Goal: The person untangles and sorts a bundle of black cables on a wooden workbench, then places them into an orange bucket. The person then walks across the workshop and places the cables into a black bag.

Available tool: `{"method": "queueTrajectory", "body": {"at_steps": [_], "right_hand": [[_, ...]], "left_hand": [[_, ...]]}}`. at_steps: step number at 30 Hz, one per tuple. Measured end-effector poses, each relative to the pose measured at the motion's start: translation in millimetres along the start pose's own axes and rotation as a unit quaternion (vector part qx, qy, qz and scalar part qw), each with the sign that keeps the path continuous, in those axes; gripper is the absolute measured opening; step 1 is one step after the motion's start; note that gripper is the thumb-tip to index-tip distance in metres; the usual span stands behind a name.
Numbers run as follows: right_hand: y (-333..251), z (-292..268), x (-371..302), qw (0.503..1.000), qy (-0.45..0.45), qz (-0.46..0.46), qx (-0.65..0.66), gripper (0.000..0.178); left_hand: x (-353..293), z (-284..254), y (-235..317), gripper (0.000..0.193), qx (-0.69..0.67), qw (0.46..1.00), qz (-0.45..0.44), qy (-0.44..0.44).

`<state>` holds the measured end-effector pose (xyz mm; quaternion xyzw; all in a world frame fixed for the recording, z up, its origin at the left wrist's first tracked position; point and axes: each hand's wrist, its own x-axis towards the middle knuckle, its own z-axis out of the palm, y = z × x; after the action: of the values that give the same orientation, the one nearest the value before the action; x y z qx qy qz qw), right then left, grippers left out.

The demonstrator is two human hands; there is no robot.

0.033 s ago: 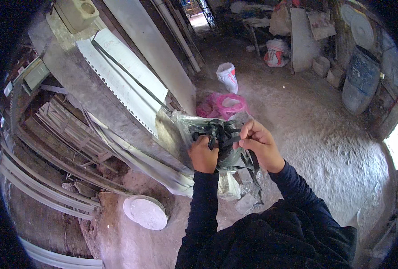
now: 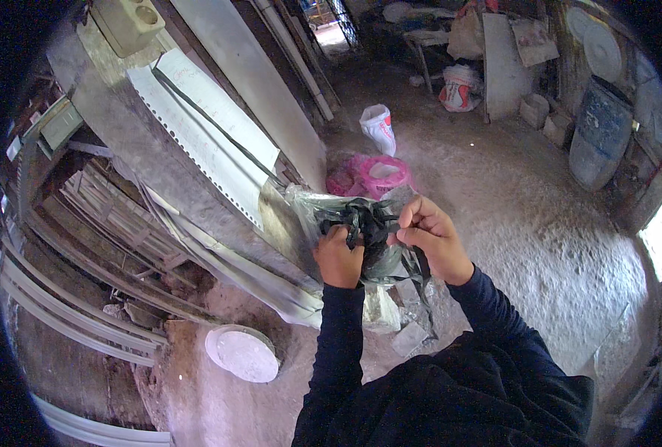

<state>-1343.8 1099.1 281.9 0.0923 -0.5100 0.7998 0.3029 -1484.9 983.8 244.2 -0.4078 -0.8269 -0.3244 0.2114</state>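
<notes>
A tangle of thin black strips (image 2: 366,217) lies in the mouth of a clear plastic bag (image 2: 308,203), in front of me. My left hand (image 2: 339,257) reaches into the tangle with its fingers curled around some strips; their tips are partly hidden. To the right, my right hand (image 2: 436,240) pinches a black strip between thumb and fingers. A loose end of strip hangs below it, past some pale blocks (image 2: 410,339).
Left of the bag runs a long grey bench (image 2: 122,97) bearing a white sheet (image 2: 204,123). Beyond the bag stand a pink bag (image 2: 384,173) and a white sack (image 2: 378,127). White round discs (image 2: 247,356) lie lower left; a blue drum (image 2: 600,134) leans at the right.
The black strips between my hands have shifted slightly, and the hanging end has swung to a steeper angle. Both hands stay in nearly the same place.
</notes>
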Motion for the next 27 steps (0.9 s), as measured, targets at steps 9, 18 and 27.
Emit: {"method": "queueTrajectory", "body": {"at_steps": [9,18,27], "right_hand": [[-24,0,43,1.000,-0.014,-0.002,0.004,0.009],[-30,1,46,0.999,-0.032,0.010,0.000,0.007],[-18,-21,32,0.999,0.024,0.011,-0.021,0.009]], "left_hand": [[0,-5,4,0.034,-0.062,0.997,0.032,0.016],[-5,0,-18,0.031,-0.306,0.947,-0.079,0.065],[7,-5,-17,0.023,-0.315,0.938,-0.112,0.090]]}}
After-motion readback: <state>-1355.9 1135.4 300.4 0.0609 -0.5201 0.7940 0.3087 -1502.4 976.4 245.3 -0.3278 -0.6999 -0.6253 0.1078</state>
